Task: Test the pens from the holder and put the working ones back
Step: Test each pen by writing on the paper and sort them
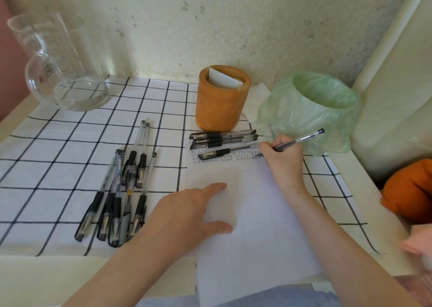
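My right hand (282,159) grips a clear black-ink pen (301,139), its tip down on the top right of a white paper sheet (252,213), beside rows of small test marks (222,157). My left hand (187,213) lies flat on the sheet's left side, fingers spread. Several capped pens (224,140) lie side by side across the sheet's top edge, just in front of the orange wooden holder (222,101), which has white paper inside. A larger pile of pens (121,190) lies on the checked cloth to the left.
A small bin lined with a green bag (311,110) stands right of the holder. A glass carafe (60,68) sits at the back left. An orange cloth (411,190) lies at the right edge. The wall runs close behind.
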